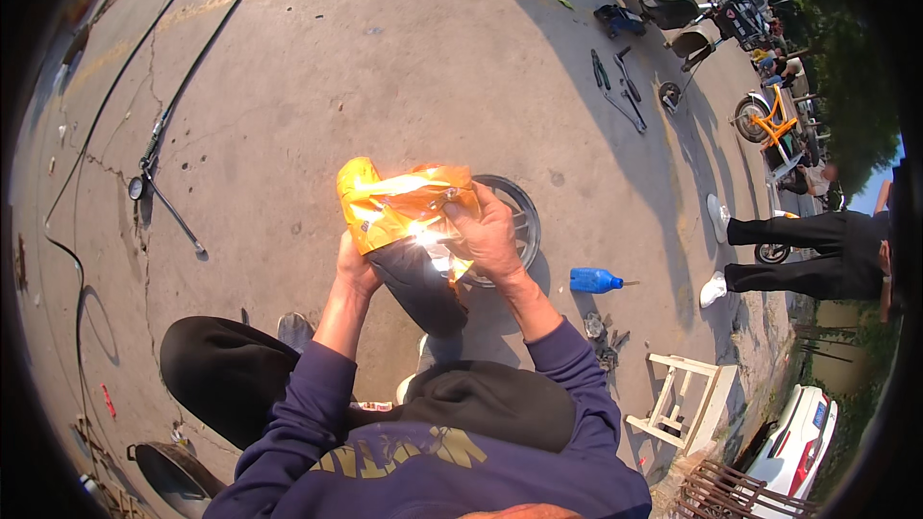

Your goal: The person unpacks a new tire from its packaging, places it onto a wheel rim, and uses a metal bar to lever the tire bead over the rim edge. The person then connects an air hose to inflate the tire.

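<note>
My left hand (357,267) grips the lower left side of a shiny orange-and-yellow plastic wrapper (389,205) and the black item (418,288) coming out of it. That item is thick, folded and looks like rubber, perhaps an inner tube. With thumb and fingers, my right hand (484,234) pinches the wrapper's right side, where the film is crumpled and torn. Sun glare hides part of the torn edge. Behind my right hand, a spoked wheel (532,220) lies flat on the concrete, partly covered by the hand and wrapper.
A blue bottle (595,280) lies right of the wheel, near a pale wooden stool (681,400). Pliers (600,71) and other tools are farther off. An air hose with a pressure gauge (136,188) lies left. A person in black trousers (786,259) stands at right; a metal basin (173,479) is lower left.
</note>
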Demonstrator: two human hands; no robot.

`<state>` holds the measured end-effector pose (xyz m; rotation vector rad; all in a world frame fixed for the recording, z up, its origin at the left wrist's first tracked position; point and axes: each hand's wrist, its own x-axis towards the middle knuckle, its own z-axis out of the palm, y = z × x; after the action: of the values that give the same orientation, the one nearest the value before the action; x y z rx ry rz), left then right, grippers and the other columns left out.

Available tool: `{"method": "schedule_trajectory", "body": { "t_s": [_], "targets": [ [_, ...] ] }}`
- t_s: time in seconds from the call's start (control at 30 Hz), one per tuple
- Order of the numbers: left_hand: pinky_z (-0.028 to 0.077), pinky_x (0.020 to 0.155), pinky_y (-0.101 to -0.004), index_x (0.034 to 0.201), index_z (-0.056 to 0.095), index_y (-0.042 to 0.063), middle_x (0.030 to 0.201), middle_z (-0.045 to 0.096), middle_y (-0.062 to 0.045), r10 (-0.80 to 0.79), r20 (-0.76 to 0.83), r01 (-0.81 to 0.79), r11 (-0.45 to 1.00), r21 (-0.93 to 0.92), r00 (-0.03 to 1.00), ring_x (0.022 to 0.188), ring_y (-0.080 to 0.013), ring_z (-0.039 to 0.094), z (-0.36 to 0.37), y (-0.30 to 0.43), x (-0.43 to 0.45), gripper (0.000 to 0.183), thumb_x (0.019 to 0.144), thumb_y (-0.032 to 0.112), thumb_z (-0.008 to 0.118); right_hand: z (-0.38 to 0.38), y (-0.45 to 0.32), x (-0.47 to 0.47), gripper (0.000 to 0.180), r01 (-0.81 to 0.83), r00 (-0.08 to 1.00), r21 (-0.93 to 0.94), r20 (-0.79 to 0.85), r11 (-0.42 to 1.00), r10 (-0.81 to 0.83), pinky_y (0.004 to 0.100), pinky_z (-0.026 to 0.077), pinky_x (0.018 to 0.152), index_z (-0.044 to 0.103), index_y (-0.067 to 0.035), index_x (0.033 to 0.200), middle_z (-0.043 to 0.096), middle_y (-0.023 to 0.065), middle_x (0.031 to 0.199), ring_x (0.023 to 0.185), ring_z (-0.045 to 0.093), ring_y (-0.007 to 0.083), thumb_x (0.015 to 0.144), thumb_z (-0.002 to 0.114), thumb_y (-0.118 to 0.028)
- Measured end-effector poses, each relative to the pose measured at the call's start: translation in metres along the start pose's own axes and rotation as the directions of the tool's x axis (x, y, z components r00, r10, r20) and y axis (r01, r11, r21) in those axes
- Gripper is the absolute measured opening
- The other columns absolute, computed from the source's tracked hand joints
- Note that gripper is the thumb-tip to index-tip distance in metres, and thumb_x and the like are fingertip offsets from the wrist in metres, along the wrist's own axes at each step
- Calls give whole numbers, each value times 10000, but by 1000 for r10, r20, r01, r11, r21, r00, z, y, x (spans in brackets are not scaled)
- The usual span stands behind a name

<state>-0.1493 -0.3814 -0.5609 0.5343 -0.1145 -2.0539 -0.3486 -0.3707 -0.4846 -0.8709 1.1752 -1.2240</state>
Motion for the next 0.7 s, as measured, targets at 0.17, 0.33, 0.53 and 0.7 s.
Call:
{"method": "schedule_trajectory", "body": {
  "t_s": [0.17, 0.33, 0.53, 0.7],
  "targets": [
    [381, 1189, -453, 1508, 419, 44, 1510, 518, -132, 11, 4, -11, 997, -77, 1000, 1385, -273, 499, 65, -5, -6, 571, 1114, 454, 374, 45, -83, -1, 382, 217, 974, -206, -11, 954, -224, 291, 558, 911, 604, 11, 1344, 710, 79, 1190, 1064, 666, 130, 985, 689, -87],
    [410, 1161, -388, 1490, 454, 94, 1455, 559, -59, 63, 220, -45, 995, -86, 973, 1342, -214, 529, 23, -27, -14, 690, 987, 533, 629, 80, -60, -9, 452, 487, 834, -769, 268, 414, -483, 421, 518, 838, 641, -12, 1285, 722, 154, 1023, 948, 678, 310, 868, 762, -139],
    [398, 1171, -417, 1430, 534, 83, 1417, 598, -87, 106, 78, -93, 984, -153, 991, 1306, -234, 561, 42, -11, -17, 569, 992, 424, 658, 79, -48, -7, 426, 410, 808, -911, 387, -48, -444, 421, 493, 866, 670, -10, 1219, 726, 140, 949, 968, 661, 298, 827, 721, -166],
    [417, 1153, -452, 1419, 556, 104, 1414, 607, -81, -18, 122, 65, 917, -394, 992, 1308, -252, 563, 38, -12, -14, 492, 1026, 396, 611, 85, 3, -5, 476, 318, 842, -840, 463, -439, -276, 486, 418, 1057, 593, 74, 1277, 708, 245, 992, 1091, 633, 374, 902, 586, -218]
  ]
}}
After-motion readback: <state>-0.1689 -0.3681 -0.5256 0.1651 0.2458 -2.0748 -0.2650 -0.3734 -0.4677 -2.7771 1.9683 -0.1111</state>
